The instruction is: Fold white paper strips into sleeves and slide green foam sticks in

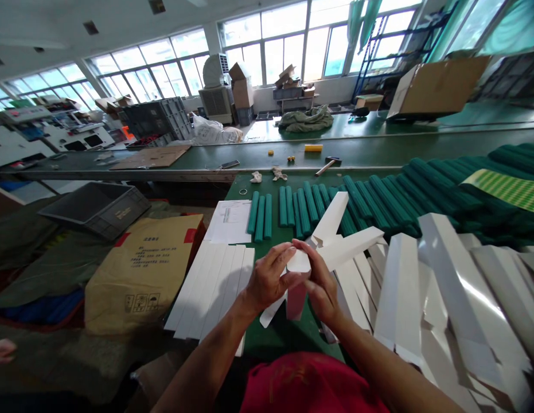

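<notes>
A narrow white carton (296, 298) stands upright at the near edge of the green table, between my hands. My left hand (271, 274) is closed round the left side of its top end, with the thumb near the top flap. From the other side, my right hand (320, 281) wraps the carton's top edge. Whether anything is inside the carton is hidden. Several flat white cartons (210, 287) lie side by side left of my hands. To the right is a heap of white cartons (400, 292), some of them opened up.
Green ribbed rolls (301, 206) lie in rows behind my hands, piled higher to the right. A printed paper (232, 221) is at the left. Farther back are a hammer (328, 165) and a yellow roll (313, 148). A brown sack (141, 275) and grey crate (97, 209) stand left.
</notes>
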`<state>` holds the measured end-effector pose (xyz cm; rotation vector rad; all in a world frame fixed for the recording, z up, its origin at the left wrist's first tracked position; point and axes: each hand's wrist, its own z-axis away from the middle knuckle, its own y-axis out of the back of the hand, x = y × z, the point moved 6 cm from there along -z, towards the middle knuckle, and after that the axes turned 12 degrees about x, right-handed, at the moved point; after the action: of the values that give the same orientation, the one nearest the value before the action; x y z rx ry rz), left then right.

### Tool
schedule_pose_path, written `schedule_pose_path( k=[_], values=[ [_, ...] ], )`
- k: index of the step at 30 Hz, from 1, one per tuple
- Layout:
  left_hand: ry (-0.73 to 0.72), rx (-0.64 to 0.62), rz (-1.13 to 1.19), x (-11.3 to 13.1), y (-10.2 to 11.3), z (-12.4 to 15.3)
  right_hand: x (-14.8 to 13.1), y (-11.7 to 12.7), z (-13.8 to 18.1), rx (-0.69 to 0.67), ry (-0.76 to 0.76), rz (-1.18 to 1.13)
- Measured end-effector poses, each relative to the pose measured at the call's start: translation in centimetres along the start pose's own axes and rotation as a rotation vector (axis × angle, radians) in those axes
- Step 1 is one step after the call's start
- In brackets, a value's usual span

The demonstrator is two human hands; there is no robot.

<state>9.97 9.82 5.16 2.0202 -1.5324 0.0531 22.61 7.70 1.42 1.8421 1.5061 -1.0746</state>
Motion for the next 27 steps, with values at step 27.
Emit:
schedule_pose_path(
  k=[27],
  values=[
    [-0.254, -0.435, -0.215, 1.4, -0.5, -3.4, 1.8, -1.4, -1.0, -0.062, 0.171, 0.441]
  ],
)
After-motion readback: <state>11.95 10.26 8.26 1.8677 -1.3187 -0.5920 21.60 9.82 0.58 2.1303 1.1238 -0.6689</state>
